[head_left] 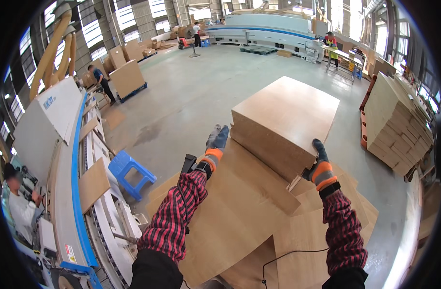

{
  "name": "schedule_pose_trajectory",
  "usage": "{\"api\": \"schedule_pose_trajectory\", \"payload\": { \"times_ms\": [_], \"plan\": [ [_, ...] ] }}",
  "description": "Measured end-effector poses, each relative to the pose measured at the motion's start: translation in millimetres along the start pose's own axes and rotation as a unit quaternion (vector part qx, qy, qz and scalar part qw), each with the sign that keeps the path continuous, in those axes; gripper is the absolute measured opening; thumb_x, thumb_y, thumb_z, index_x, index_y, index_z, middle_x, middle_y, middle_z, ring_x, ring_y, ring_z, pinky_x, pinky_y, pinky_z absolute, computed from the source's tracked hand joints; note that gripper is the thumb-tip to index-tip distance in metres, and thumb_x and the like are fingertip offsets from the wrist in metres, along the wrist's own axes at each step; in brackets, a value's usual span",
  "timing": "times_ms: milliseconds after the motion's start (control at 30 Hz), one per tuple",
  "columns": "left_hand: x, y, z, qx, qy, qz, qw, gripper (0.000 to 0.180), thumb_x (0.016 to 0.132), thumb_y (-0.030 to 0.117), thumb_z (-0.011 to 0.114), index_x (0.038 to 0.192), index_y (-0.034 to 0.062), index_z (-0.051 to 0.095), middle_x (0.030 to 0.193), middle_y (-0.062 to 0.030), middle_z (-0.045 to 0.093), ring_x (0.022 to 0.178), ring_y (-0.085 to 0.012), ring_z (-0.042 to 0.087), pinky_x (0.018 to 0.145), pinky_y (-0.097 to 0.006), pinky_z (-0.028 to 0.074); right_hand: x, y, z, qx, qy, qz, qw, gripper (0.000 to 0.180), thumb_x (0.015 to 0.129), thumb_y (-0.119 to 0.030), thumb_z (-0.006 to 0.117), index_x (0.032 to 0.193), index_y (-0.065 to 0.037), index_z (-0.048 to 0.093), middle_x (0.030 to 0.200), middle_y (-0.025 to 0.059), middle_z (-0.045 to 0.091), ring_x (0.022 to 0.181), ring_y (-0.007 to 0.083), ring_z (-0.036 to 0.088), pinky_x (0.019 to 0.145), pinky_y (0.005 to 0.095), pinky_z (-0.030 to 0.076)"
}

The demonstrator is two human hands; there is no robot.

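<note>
A thick stack of wooden boards (285, 103) with a smooth light top stands ahead of me. Beneath it lie large, thin wooden sheets (230, 207), fanned out unevenly. My left hand (217, 139), in a grey and orange work glove, is beside the stack's left near corner, its fingers stretched out. Whether it touches the boards I cannot tell. Against the right near corner rests my right hand (321, 166), gloved alike, fingers extended along the side and thumb apart at the front face. Neither hand is closed around anything.
A long machine with a blue rail (78, 183) runs along my left, a board (94, 185) on it. Beside it stands a blue plastic stool (131, 173). Piled boards (396, 125) stand to the right. A black cable (293, 253) crosses the near sheets. Several people work around the hall.
</note>
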State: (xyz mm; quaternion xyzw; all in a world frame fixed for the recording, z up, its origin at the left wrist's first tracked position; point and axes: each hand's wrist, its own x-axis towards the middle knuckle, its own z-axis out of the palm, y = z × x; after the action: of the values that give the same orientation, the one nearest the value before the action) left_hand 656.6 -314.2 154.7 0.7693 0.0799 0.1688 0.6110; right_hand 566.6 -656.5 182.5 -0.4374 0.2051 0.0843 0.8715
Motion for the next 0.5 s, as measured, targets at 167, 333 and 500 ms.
{"api": "schedule_pose_trajectory", "payload": {
  "times_ms": [167, 333, 500],
  "plan": [
    [41.8, -13.8, 40.7, 0.021, -0.029, 0.040, 0.999, 0.060, 0.088, 0.048, 0.054, 0.124, -0.0003, 0.053, 0.126, -0.0179, 0.055, 0.119, -0.0280, 0.049, 0.101, -0.033, 0.034, -13.2, 5.6, 9.3, 0.021, -0.029, -0.035, 0.999, 0.056, 0.077, -0.048, 0.066, 0.124, -0.023, 0.052, 0.120, 0.0022, 0.059, 0.108, 0.0237, 0.057, 0.086, 0.0491, 0.048],
    [72.8, -30.1, 59.0, -0.011, -0.122, -0.055, 0.991, 0.066, 0.080, 0.057, 0.057, 0.112, -0.0002, 0.060, 0.110, -0.0191, 0.062, 0.104, -0.0314, 0.057, 0.089, -0.038, 0.043, -20.7, 5.6, 12.1, 0.015, 0.014, -0.038, 0.999, 0.055, 0.075, -0.049, 0.067, 0.121, -0.022, 0.054, 0.118, 0.0018, 0.059, 0.111, 0.0243, 0.055, 0.090, 0.0523, 0.044],
    [52.6, -6.8, 57.2, -0.020, -0.101, -0.035, 0.994, 0.063, 0.077, 0.058, 0.058, 0.094, -0.0025, 0.064, 0.100, -0.0231, 0.063, 0.097, -0.0368, 0.058, 0.085, -0.040, 0.044, -27.2, 0.5, 6.0, 0.022, -0.039, -0.014, 0.999, 0.060, 0.072, -0.050, 0.069, 0.121, -0.020, 0.053, 0.117, 0.0031, 0.059, 0.112, 0.0271, 0.052, 0.093, 0.0541, 0.041]
  ]
}}
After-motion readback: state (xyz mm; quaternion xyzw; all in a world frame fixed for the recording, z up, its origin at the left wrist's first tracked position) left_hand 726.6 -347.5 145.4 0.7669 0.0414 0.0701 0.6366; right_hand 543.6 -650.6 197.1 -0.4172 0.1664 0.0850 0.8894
